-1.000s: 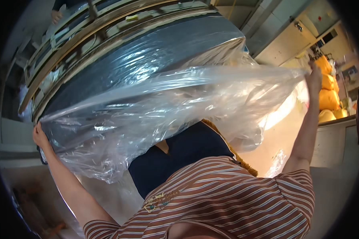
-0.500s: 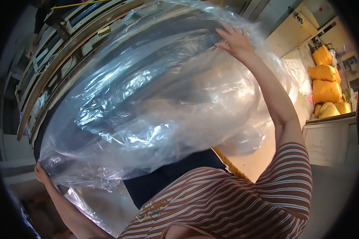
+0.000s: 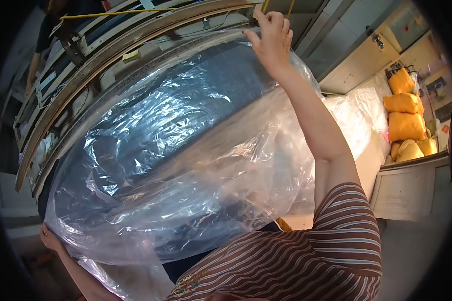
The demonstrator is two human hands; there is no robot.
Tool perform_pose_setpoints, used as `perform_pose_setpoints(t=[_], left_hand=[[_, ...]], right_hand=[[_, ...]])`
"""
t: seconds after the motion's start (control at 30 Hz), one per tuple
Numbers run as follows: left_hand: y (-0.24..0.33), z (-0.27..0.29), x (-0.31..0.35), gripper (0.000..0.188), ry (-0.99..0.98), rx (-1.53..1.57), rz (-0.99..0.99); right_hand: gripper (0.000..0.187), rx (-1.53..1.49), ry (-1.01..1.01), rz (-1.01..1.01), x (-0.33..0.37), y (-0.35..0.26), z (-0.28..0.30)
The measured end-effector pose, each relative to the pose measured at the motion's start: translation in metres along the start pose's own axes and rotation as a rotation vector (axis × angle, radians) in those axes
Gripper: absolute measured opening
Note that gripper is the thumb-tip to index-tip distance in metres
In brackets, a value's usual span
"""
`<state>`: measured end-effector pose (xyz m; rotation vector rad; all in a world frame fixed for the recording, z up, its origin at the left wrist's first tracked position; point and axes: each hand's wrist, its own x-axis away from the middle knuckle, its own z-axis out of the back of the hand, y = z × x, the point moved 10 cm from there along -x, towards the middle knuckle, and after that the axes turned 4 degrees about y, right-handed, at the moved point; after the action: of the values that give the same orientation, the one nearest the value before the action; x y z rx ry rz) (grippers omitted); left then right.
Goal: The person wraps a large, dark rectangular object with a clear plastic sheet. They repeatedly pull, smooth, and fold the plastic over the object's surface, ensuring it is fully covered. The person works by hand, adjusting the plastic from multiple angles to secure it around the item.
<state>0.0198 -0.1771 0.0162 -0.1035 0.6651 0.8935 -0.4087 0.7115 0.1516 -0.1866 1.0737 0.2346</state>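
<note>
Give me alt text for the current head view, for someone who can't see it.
A clear plastic sheet lies crinkled over a dark surface; a person in a striped shirt pinches its near-left edge with the left hand, while the right hand is near its far edge. Beyond run wooden rails; orange bundles are stacked at right.

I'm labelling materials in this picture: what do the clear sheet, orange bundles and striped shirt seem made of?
Clear sheet: apparently thin, glossy plastic film; it glints, crinkles and is see-through.
Orange bundles: perhaps fabric or woven plastic, fairly matte; the soft bulges suit either.
Striped shirt: probably matte knit cloth, draping in soft folds.
</note>
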Motion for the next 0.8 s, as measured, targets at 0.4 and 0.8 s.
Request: perform_pose_setpoints(t=[0.4,0.8], left_hand=[[-0.022,0.006,-0.012,0.046,0.020,0.032,-0.006],[-0.094,0.121,0.033,0.044,-0.040,0.338,0.149]], right_hand=[[0.018,-0.822,-0.610,-0.344,0.014,0.060,-0.072],[0.026,-0.371,-0.698,-0.244,0.061,0.053,-0.113]])
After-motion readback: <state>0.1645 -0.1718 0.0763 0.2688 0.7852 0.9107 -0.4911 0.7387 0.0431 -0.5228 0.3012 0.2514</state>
